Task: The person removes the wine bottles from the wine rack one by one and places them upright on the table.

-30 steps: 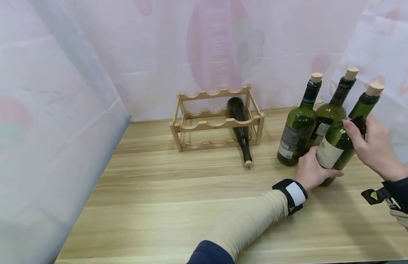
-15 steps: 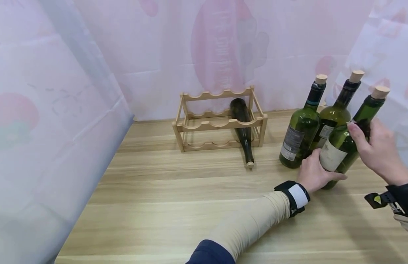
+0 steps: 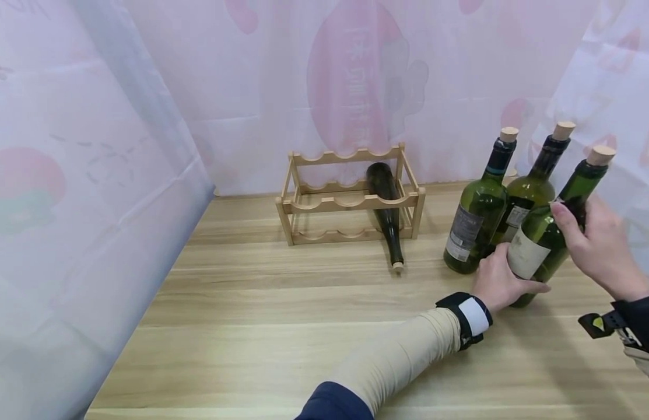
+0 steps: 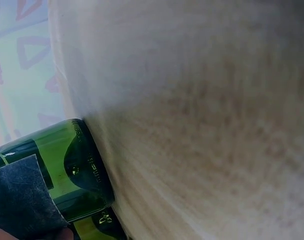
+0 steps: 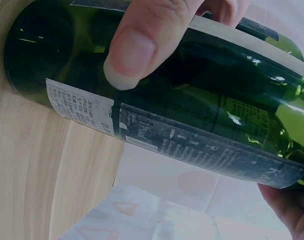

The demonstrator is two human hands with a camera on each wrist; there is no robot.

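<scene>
In the head view, my left hand (image 3: pixel 502 283) grips the lower body of a green wine bottle (image 3: pixel 546 224) with a pale label and a cork. My right hand (image 3: pixel 604 248) holds the same bottle at its shoulder, thumb in front. Its base is at the tabletop; I cannot tell whether it touches. Close behind stand another corked green bottle (image 3: pixel 479 204) with a grey label and an olive-green bottle (image 3: pixel 529 189) with a dark label. The right wrist view shows the held bottle's dark back label (image 5: pixel 207 147) and a thumb (image 5: pixel 134 52) across the glass.
A small wooden wine rack (image 3: pixel 350 204) stands at the back middle of the wood-grain table (image 3: pixel 282 326). One dark bottle (image 3: pixel 387 216) lies in its right slot, corked neck sloping down toward the front. Printed white sheeting (image 3: pixel 235 87) hangs behind and along both sides.
The view shifts slightly. Both hands stay on the same bottle, and the bottles and rack keep their places.
</scene>
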